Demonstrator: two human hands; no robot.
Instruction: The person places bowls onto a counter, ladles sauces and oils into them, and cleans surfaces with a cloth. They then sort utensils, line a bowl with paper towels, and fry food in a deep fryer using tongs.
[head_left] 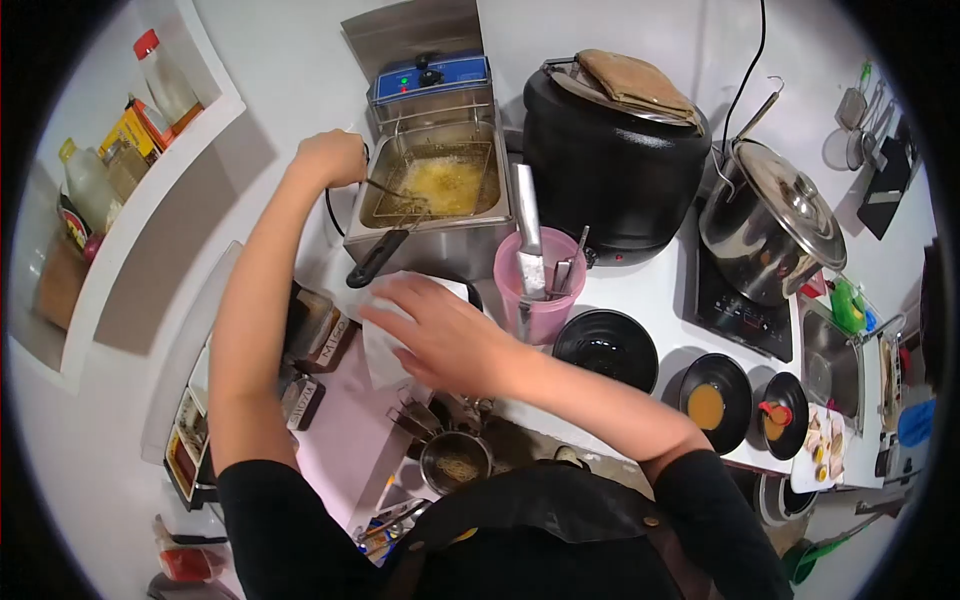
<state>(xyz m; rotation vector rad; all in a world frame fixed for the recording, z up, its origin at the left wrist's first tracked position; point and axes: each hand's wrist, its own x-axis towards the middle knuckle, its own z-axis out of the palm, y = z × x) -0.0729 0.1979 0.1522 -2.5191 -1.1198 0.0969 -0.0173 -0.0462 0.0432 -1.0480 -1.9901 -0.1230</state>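
My left hand (335,160) is closed round the end of a thin metal utensil (395,190) that reaches into the bubbling yellow oil of the deep fryer (425,240). A wire basket (455,185) with a black handle (378,258) sits in the fryer. My right hand (430,330) has its fingers apart, over white paper (385,350) just in front of the fryer; nothing shows in its grip. To its right stands a pink container (540,315) holding a knife (529,230) and other utensils.
A black soup warmer (610,170) with a folded cloth stands behind the container. Right of it, a lidded steel pot (770,220) rests on an induction cooker (740,320). Black bowls (605,350) line the counter. Below my hands is a pan of noodles (456,462). A shelf (165,160) curves along the left.
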